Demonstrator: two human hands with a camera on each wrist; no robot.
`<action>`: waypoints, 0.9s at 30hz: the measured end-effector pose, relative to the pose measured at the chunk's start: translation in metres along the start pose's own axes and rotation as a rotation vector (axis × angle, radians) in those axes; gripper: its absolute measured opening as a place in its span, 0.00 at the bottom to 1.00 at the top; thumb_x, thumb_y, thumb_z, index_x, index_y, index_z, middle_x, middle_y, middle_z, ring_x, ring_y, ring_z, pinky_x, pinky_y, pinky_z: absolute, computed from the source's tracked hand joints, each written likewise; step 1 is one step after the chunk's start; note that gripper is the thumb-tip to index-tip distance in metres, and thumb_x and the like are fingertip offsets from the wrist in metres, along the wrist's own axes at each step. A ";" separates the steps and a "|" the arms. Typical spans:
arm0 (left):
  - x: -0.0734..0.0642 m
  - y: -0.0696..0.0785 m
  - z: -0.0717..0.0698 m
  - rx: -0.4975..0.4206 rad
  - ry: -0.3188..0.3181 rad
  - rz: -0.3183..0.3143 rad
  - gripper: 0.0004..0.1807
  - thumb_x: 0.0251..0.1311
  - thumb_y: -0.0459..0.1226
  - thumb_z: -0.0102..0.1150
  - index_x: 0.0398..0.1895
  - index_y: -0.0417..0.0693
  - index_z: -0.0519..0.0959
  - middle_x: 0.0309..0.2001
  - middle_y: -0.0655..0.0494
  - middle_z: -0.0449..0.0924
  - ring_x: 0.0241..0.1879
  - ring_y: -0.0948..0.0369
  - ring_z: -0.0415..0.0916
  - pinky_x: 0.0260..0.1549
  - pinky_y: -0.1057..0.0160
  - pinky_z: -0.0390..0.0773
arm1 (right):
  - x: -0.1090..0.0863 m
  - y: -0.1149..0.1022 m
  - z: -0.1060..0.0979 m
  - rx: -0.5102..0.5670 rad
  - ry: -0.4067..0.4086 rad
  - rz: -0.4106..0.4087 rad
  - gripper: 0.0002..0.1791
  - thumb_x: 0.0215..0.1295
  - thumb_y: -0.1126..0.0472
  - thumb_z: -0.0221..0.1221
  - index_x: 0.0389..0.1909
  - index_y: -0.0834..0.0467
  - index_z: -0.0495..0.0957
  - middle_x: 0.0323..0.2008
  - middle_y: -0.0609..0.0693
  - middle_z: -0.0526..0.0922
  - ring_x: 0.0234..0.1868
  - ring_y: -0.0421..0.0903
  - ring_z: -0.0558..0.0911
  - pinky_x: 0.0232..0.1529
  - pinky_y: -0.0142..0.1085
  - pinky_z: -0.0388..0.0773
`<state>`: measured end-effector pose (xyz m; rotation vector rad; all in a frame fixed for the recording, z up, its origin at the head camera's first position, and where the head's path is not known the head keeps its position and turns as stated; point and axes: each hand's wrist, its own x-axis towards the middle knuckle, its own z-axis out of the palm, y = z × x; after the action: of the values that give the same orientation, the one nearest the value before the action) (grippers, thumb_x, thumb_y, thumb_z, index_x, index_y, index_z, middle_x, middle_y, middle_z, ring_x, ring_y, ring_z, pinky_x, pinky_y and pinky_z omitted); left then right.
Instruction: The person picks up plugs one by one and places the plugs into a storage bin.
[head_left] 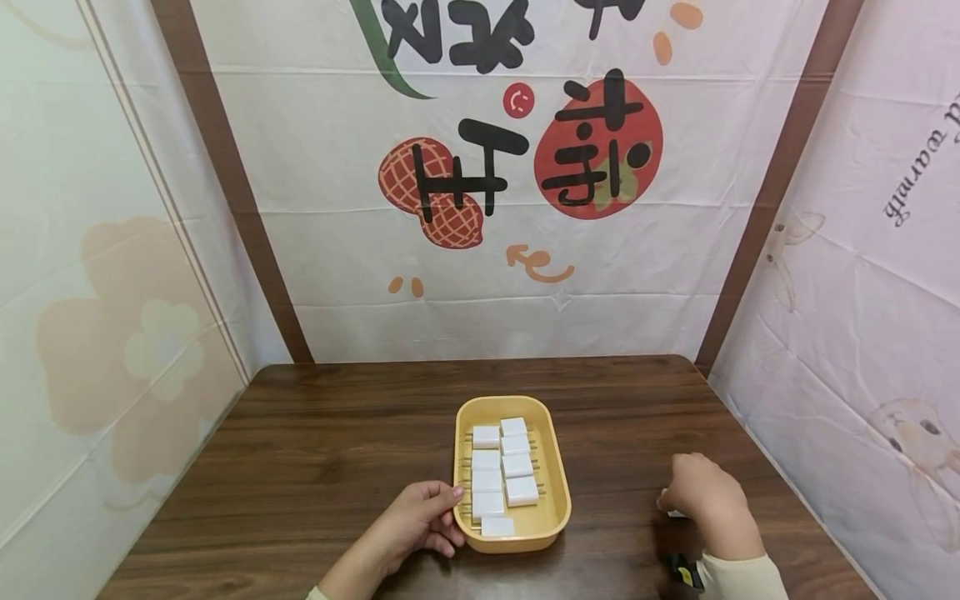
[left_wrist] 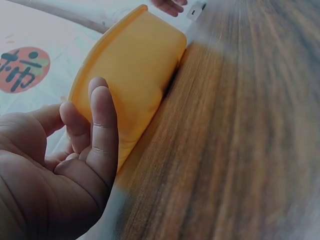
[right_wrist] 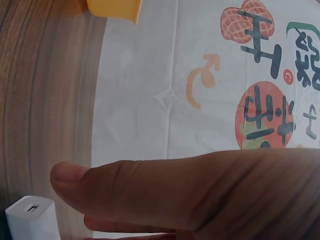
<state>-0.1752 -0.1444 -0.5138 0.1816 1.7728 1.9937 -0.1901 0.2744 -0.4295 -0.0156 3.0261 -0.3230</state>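
A yellow plastic tray (head_left: 561, 517) on the table holds several white plug chargers (head_left: 517, 465) in two columns, their metal prongs pointing outward. My left hand (head_left: 420, 521) pinches the tray's near left rim, thumb on top and fingers against the outer wall; in the left wrist view the tray's side (left_wrist: 135, 65) rises beyond the fingers. Off to the right, my right hand (head_left: 705, 496) hovers by another white charger (head_left: 675, 514). The right wrist view shows that charger (right_wrist: 32, 217) with its port facing up, just apart from the extended thumb (right_wrist: 125, 190).
The brown wood-grain table (head_left: 337, 442) stretches around the tray. A white printed cloth (head_left: 480, 325) hangs behind it, with more cloth on both sides. A black item with a yellow mark (head_left: 682, 571) sits at the right wrist.
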 end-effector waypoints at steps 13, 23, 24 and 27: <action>0.000 0.001 0.000 0.001 0.001 0.002 0.17 0.76 0.46 0.55 0.41 0.38 0.74 0.22 0.58 0.78 0.24 0.62 0.83 0.22 0.64 0.85 | -0.005 0.001 0.004 0.039 -0.033 0.070 0.09 0.51 0.59 0.67 0.25 0.58 0.76 0.27 0.52 0.77 0.27 0.50 0.73 0.29 0.48 0.74; 0.000 0.000 0.001 0.004 0.000 -0.003 0.17 0.76 0.45 0.55 0.41 0.38 0.74 0.22 0.58 0.77 0.24 0.62 0.83 0.23 0.64 0.85 | -0.002 0.004 0.009 0.037 -0.030 0.084 0.06 0.53 0.62 0.65 0.26 0.59 0.79 0.32 0.56 0.82 0.28 0.50 0.74 0.30 0.51 0.77; 0.000 0.000 0.001 0.004 0.000 -0.003 0.17 0.76 0.45 0.55 0.42 0.37 0.74 0.22 0.58 0.77 0.24 0.62 0.83 0.23 0.64 0.85 | -0.002 0.004 0.009 0.037 -0.029 0.087 0.06 0.52 0.62 0.65 0.26 0.59 0.79 0.32 0.56 0.81 0.28 0.50 0.74 0.29 0.50 0.77; 0.000 0.001 0.001 0.003 0.000 -0.001 0.17 0.76 0.45 0.55 0.42 0.37 0.74 0.22 0.58 0.77 0.24 0.62 0.83 0.22 0.64 0.85 | -0.002 0.004 0.010 0.038 -0.028 0.096 0.05 0.53 0.62 0.65 0.26 0.60 0.79 0.32 0.58 0.82 0.29 0.51 0.75 0.29 0.51 0.77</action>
<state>-0.1750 -0.1438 -0.5130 0.1823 1.7759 1.9899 -0.1876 0.2767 -0.4398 0.1269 2.9797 -0.3683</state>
